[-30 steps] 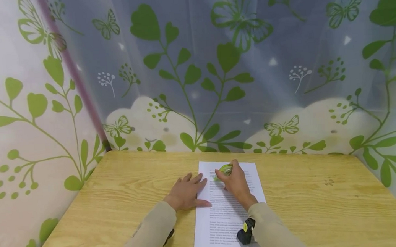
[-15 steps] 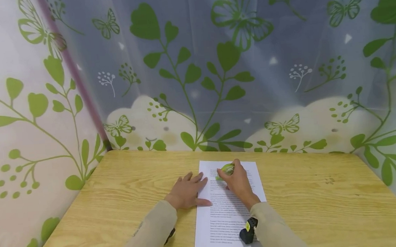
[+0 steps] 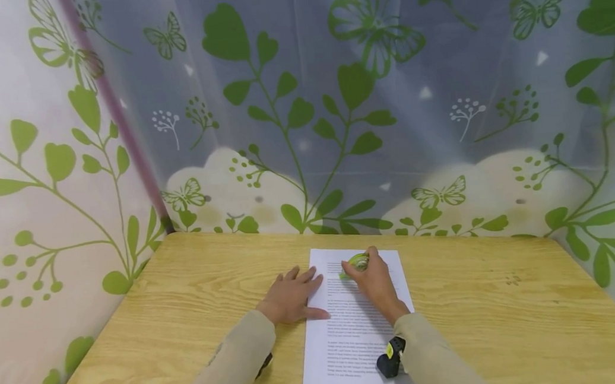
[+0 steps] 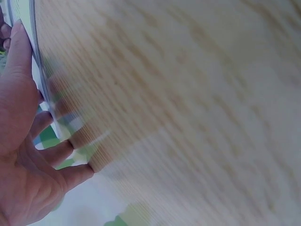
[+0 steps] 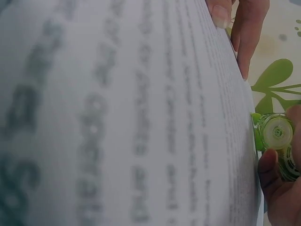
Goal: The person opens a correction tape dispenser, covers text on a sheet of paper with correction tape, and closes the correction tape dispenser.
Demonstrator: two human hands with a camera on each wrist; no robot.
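- Picture a clock lying on the paper, with 12 at the wall. Closest to the person are two tan sleeves: the left sleeve [image 3: 238, 351] between 8 and 9 o'clock, the right sleeve [image 3: 436, 352] near 4.
- A small black gadget [image 3: 389, 362] sits on the right wrist, toward 5 o'clock.
- The white paper [image 3: 315, 361] lies flat in the middle, covered in rows of printed words. It lies right in front of the person, maybe so both hands can get to it easily.
- The left hand [image 3: 293, 299] is at 10 o'clock, spread wide and holding nothing. The thumb and pointing finger rest on the paper's edge. This looks like a way to stop it sliding.
- The right hand [image 3: 375, 282] is at 1 o'clock, with thumb and fingers curled around the green tool. Pinching its sides probably helps steer it.
- The green tool [image 3: 359, 263] is over the top part of the paper, at 12 o'clock. Its tip seems to meet the sheet.
- The tool has a see-through case. Inside are a pale round reel [image 5: 276, 133] and, below that, a darker ringed wheel, partly hidden by the hand.
- The wooden table [image 3: 186, 290] holds everything up.
- Farthest, past 12 o'clock, hangs a cloth [image 3: 317, 173] with leaves and butterflies.
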